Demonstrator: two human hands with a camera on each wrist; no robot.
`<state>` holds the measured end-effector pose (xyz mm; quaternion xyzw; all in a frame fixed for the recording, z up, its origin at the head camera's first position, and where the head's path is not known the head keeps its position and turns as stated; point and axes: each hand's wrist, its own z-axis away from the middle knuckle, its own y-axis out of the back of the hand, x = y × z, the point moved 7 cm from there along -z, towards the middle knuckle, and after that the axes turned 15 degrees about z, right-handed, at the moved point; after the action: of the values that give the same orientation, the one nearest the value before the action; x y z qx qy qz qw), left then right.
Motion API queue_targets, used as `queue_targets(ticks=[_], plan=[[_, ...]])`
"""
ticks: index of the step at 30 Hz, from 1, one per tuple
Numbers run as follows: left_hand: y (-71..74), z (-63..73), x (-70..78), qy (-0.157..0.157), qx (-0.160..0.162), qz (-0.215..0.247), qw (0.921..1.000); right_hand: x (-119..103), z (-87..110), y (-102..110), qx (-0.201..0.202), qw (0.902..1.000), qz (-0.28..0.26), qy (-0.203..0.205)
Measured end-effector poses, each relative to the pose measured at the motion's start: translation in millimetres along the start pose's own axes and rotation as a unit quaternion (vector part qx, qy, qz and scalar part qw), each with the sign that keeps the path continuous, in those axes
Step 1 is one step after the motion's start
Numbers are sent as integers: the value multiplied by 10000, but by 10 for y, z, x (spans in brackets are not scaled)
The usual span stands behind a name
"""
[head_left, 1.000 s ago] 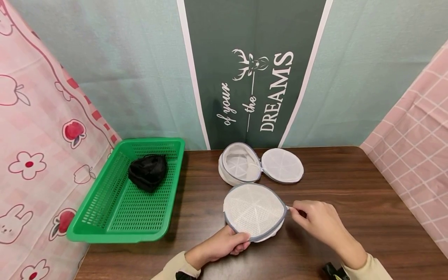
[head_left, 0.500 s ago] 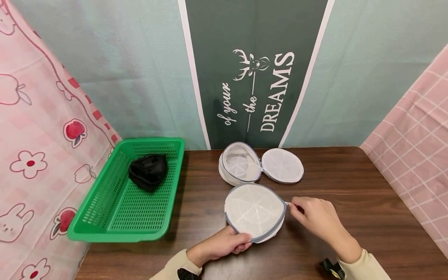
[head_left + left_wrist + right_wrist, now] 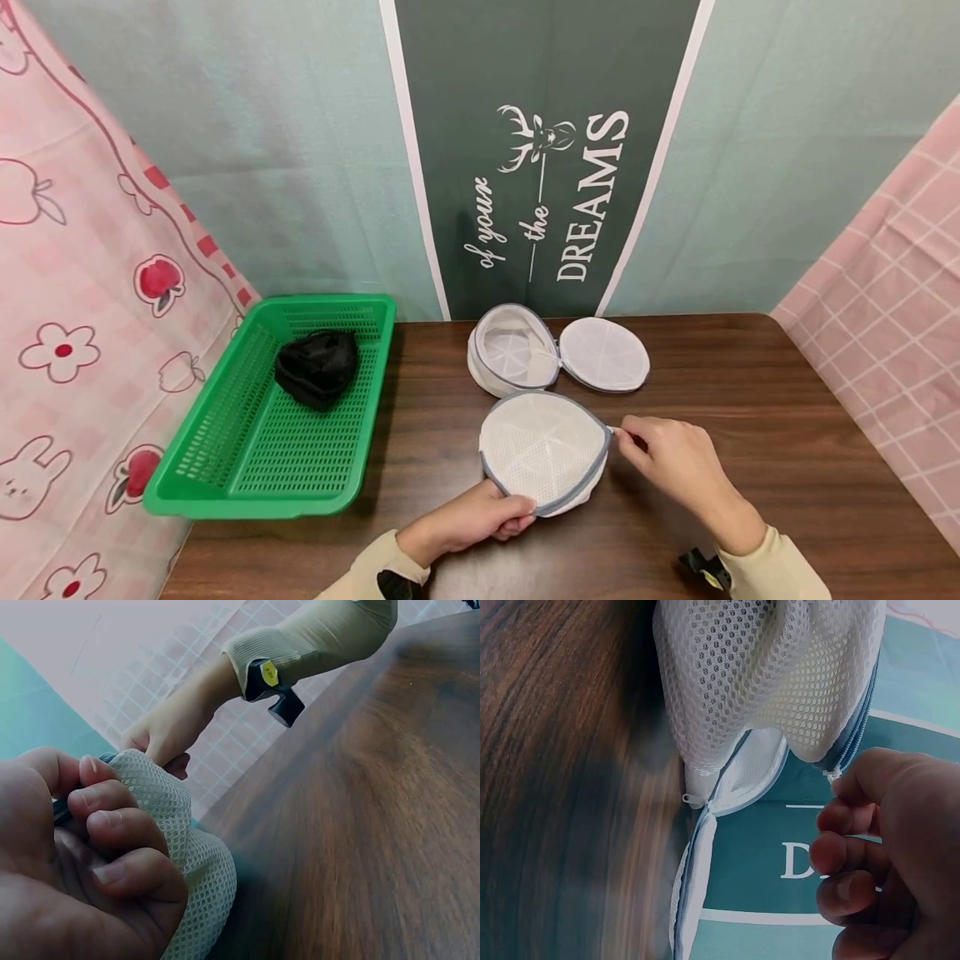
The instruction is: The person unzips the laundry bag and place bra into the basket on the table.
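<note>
My left hand (image 3: 491,517) grips the near edge of a round white mesh laundry bag (image 3: 543,450), thumb on top and fingers curled beneath. Grey-blue zipper trim runs around the bag's top, which draws to a corner on the right. At that corner my right hand (image 3: 675,462) pinches the small white zipper pull (image 3: 832,775) between thumb and forefinger. The right wrist view shows the mesh side hanging in folds below the zipper. Behind this bag stands a second mesh laundry bag (image 3: 491,379), unzipped, its round lid (image 3: 606,354) laid out flat to the right.
A green plastic basket (image 3: 363,450) stands at the left of the brown wooden table (image 3: 750,392), with a bunched black cloth item (image 3: 317,369) inside. Printed fabric hangs at the back and both sides, including a dark green panel (image 3: 465,83) with lettering.
My right hand has shifted slightly up and left, still pinching the zipper pull. The held bag's corner has moved slightly with it; the left hand keeps its grip.
</note>
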<state>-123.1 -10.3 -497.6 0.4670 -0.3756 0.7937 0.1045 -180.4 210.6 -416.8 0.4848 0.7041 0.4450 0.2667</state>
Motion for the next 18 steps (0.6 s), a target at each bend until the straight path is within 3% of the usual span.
queue_targets(ticks=[11, 18], plan=[[4, 1, 19, -93, -270, 261, 9993, -31, 48, 37, -103, 9999, -31, 26], [79, 23, 64, -219, 44, 292, 9993, -54, 90, 105, -326, 9993, -181, 2]])
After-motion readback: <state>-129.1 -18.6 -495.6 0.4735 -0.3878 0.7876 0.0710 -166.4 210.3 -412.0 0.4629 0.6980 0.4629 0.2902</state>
